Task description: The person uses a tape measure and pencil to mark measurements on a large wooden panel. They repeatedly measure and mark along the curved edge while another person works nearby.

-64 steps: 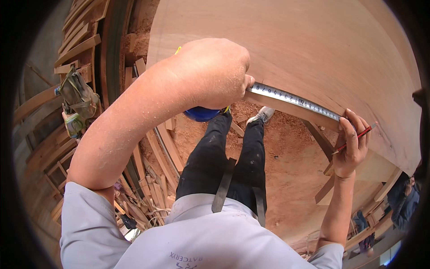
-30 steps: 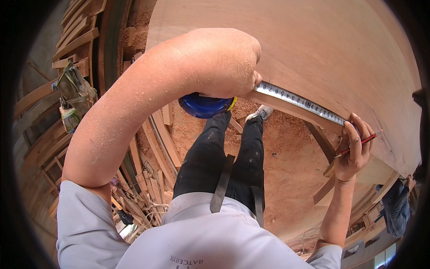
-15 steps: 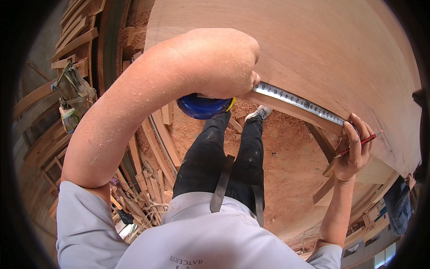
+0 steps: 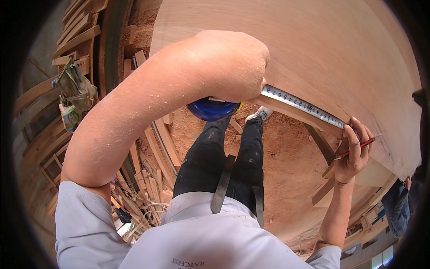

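My left hand (image 4: 244, 67) is closed at the near edge of a large plywood sheet (image 4: 322, 49). Below it shows the blue case of a tape measure (image 4: 214, 110), its fingers mostly hidden behind the wrist and forearm. From there the silver tape blade (image 4: 304, 105) runs along the sheet's edge to the right. My right hand (image 4: 351, 154) pinches the far end of the blade at that edge. A red and black pencil (image 4: 368, 141) is also held between the right hand's fingers, lying crosswise.
Wood strips (image 4: 76, 40) are stacked at the left beside a dusty bag (image 4: 76, 85). More offcuts (image 4: 154, 179) and cords lie near my legs. Sawdust (image 4: 291, 170) covers the floor under the sheet. Dark blue cloth (image 4: 396, 208) shows at the far right.
My left hand and the tape case have shifted slightly right along the sheet's edge, so less blade shows between the hands. The right hand stays nearly in place.
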The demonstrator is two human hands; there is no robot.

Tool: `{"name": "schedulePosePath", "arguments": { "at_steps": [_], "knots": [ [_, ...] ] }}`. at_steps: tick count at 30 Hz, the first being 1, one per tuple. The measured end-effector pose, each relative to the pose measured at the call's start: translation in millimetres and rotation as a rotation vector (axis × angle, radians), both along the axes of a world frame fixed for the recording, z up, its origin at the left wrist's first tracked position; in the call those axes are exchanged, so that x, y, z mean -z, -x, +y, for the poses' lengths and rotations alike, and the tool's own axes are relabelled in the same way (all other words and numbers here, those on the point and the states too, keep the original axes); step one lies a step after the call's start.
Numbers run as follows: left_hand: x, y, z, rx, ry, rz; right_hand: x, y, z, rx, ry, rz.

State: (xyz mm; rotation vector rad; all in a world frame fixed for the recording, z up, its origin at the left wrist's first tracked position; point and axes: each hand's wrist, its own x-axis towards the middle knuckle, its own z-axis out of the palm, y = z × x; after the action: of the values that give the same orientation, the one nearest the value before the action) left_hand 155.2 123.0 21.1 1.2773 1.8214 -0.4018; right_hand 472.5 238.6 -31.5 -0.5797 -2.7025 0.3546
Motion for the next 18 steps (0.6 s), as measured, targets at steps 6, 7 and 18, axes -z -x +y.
{"name": "schedulePosePath", "arguments": {
  "at_steps": [6, 7, 18],
  "knots": [
    [-1, -1, -3, -0.031, -0.022, -0.01, -1, 1, 1, -0.007, 0.019, 0.007],
    [-2, -1, -3, -0.033, -0.01, -0.008, -1, 1, 1, -0.009, 0.019, 0.009],
    [0, -3, -2, -0.01, 0.006, 0.017, -42, -6, 0, -0.063, 0.238, -0.016]
  ]
}}
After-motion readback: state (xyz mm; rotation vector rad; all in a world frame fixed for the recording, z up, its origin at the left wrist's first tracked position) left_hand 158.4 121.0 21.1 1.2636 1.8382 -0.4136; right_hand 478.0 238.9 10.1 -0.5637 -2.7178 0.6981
